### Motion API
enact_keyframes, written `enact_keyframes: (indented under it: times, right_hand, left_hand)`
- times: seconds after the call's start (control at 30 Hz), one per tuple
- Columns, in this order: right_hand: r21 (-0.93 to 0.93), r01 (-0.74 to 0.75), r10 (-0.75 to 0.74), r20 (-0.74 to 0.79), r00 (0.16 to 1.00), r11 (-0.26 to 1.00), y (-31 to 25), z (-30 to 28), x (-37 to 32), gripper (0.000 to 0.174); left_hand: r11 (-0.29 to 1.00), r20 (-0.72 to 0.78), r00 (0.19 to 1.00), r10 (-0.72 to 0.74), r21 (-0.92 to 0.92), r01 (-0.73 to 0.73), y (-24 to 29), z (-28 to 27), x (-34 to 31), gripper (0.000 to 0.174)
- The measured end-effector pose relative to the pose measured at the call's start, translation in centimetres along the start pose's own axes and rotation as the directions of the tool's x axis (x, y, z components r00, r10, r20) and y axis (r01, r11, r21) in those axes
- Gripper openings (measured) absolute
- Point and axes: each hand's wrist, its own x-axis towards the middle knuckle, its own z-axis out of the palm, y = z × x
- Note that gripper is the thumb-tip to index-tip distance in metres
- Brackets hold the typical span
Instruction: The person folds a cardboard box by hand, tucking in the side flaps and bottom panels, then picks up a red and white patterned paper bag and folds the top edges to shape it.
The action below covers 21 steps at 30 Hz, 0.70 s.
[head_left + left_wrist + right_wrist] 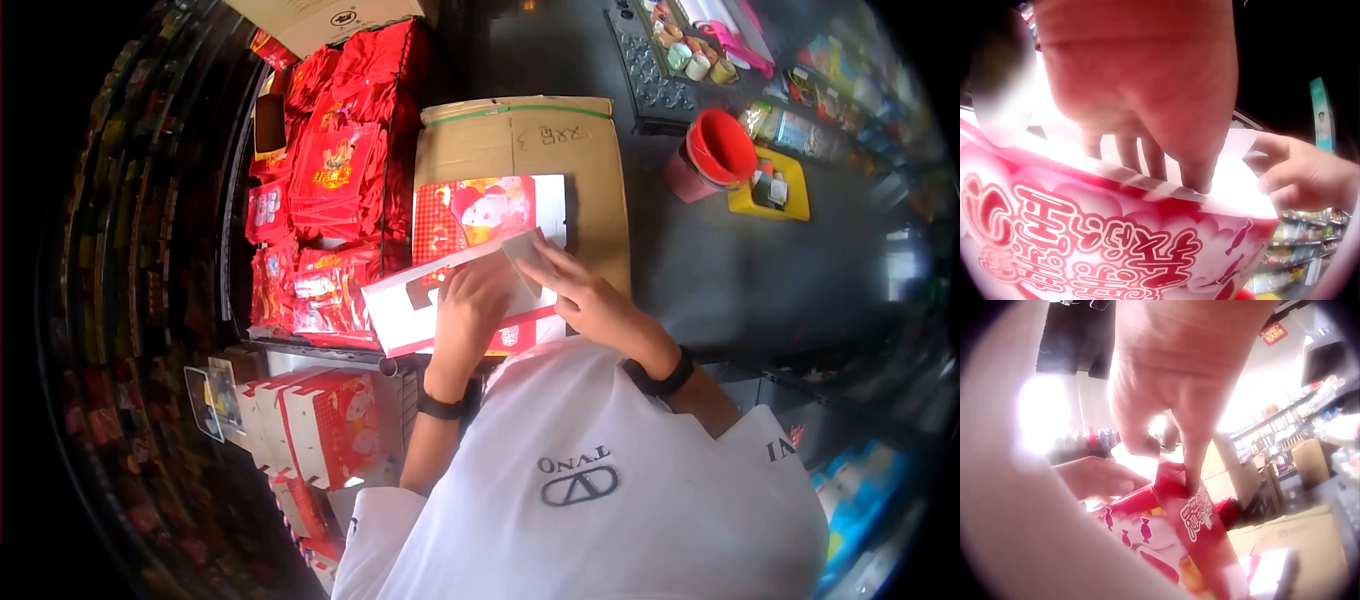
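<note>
A red, pink and white printed cardboard gift box lies in front of the person's body, its white top with a dark cut-out facing up. The left hand reaches over that top, fingers pointing down. In the left wrist view, the left hand has its fingertips right at the box's upper edge, above the pink lettered side. At the box's right end, the right hand pinches the corner. The right wrist view shows the thumb of the right hand against the red end panel, other fingers partly hidden behind a flap.
Beneath lies another printed box on a large brown carton. Red packets fill a rack on the left, with more printed boxes below. Red bucket and yellow basket stand at the right.
</note>
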Motion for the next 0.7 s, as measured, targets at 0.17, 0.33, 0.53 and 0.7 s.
enact_keyframes:
  times: [0.17, 0.33, 0.53, 0.7]
  right_hand:
    - [-0.05, 0.032, -0.029, 0.06, 0.998, 0.998, -0.4, -0.3, 0.1, 0.077]
    - [-0.087, 0.061, -0.057, 0.047, 0.997, 0.994, -0.1, -0.3, 0.2, 0.061]
    - [-0.328, 0.114, -0.108, 0.036, 0.993, 0.938, -0.3, 0.7, 0.7, 0.045]
    - [-0.392, 0.074, -0.066, 0.035, 0.997, 0.917, -0.9, 1.4, 2.5, 0.07]
  left_hand:
    - [0.923, 0.015, 0.974, -0.225, -0.318, 0.218, -1.1, 0.3, 0.7, 0.034]
    - [0.874, -0.089, 0.966, -0.244, -0.452, 0.179, -1.7, 0.5, 1.2, 0.036]
    - [0.892, -0.008, 0.95, -0.312, -0.347, 0.29, -1.9, 1.6, -0.9, 0.021]
    - [0.982, 0.032, 0.984, -0.178, 0.072, 0.175, -0.7, 0.0, -1.9, 0.013]
